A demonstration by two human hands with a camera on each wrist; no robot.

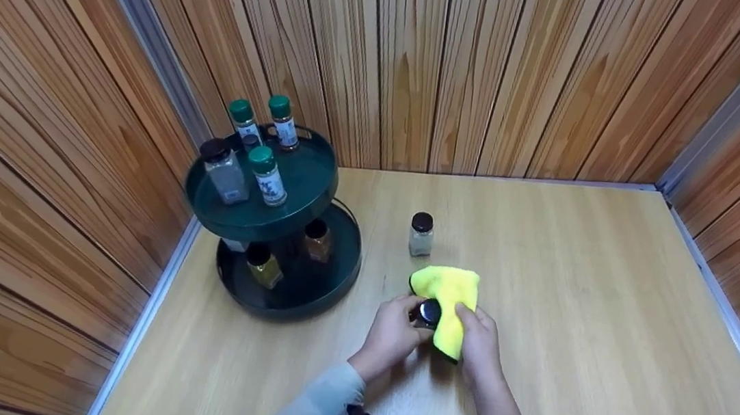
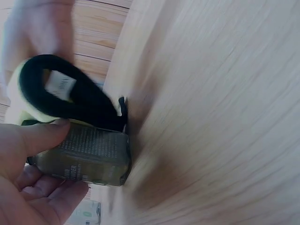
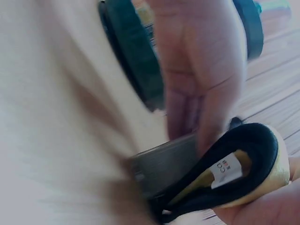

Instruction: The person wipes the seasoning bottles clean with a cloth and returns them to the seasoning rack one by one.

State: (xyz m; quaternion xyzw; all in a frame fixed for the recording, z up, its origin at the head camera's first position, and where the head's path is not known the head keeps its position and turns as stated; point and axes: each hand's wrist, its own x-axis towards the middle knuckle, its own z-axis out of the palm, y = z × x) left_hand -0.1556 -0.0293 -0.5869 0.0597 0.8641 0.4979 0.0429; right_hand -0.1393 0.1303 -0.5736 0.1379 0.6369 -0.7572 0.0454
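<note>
My left hand (image 1: pixel 393 332) grips a squarish spice jar (image 2: pixel 96 157) with a dark cap and a printed label on which "POWDER" can be read. Thumb and fingers press the jar's opposite sides, and its base is close over the table. In my right hand (image 1: pixel 480 346) is a bright yellow cloth (image 1: pixel 452 288) with a dark hem and a white tag (image 3: pixel 226 169), pinched between thumb and fingers. The cloth lies against the jar's side and partly covers it. Just beyond the hands, a clear jar (image 1: pixel 420 237) with a dark cap stands upright on the table.
At the left stands a dark green two-tier round rack (image 1: pixel 304 209). Its upper tier carries green-capped bottles (image 1: pixel 269 182) and a larger dark-capped jar (image 1: pixel 227 175); dark-capped jars (image 1: pixel 318 243) stand on its lower tier. Wood-panelled walls (image 1: pixel 405 67) enclose the table (image 1: pixel 606 315).
</note>
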